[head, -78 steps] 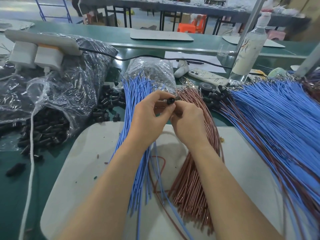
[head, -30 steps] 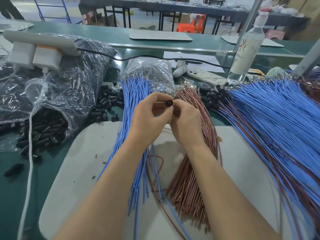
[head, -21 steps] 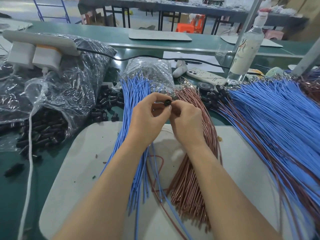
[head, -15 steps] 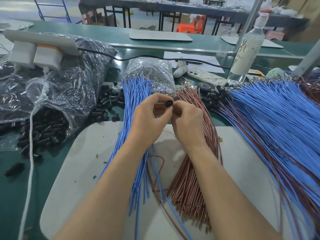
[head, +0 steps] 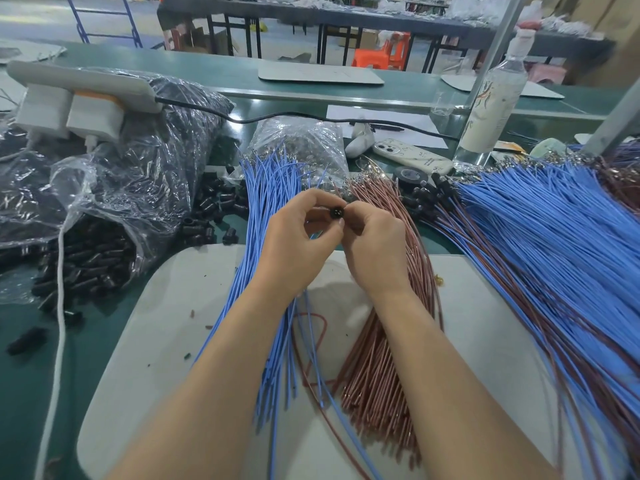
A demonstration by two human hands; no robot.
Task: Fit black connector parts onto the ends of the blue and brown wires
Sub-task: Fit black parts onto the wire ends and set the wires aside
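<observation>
Little has been altered in the last moments. The black connector (head: 335,213) is still pinched just above the centre of the frame, with the grip of the left hand (head: 298,244) and that of the right hand (head: 375,249) closed on it from opposite sides, over the blue wires (head: 273,188) and brown wires (head: 384,209). Its open face has been turned toward the camera (the wire end is hidden), so seating is judged unfinished.
</observation>
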